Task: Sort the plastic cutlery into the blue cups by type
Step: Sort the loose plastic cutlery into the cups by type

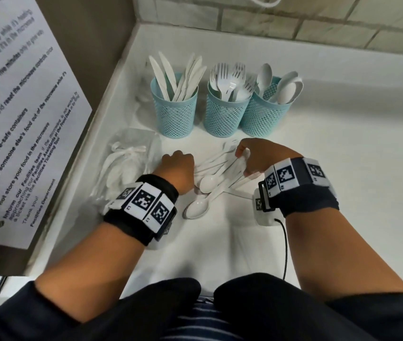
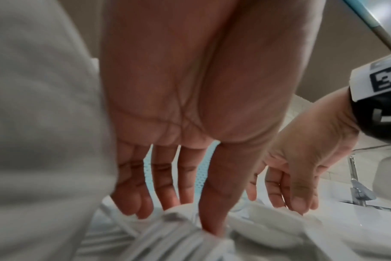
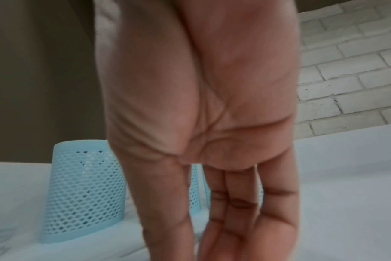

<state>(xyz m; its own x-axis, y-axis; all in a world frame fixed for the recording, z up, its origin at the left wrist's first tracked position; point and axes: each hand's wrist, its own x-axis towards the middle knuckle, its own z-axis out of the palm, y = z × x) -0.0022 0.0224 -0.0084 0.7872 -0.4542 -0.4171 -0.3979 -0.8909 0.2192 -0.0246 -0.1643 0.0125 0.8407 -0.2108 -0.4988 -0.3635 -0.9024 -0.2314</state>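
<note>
Three light blue mesh plastic cups stand in a row near the top middle of the head picture, on a white counter [image 1: 343,168]. The left blue cup [image 1: 174,112] holds white plastic knives [image 1: 171,80]. The middle blue cup [image 1: 225,116] holds white plastic forks [image 1: 230,80]. The right blue cup [image 1: 263,116] holds white plastic spoons [image 1: 286,87], and it touches the middle cup.

In the middle of the head picture lies a loose pile of white plastic cutlery [image 1: 216,175], just below the cups. Two spoons stick out at the bottom of the pile.

The left hand [image 1: 177,166] is at the left edge of the pile. In the left wrist picture its fingers [image 2: 214,203] point straight down and touch the white pieces; they are not closed around anything.

The right hand [image 1: 262,156] is at the right edge of the pile. White handles show under its fingers in the head picture, but I cannot tell if it is holding them. The right wrist picture is too blurry at the fingertips [image 3: 230,238].

At the left middle, a clear plastic bag [image 1: 126,166] with more white pieces lies beside the left hand. A white paper sign with printed words [image 1: 18,114] fills the upper left.
</note>
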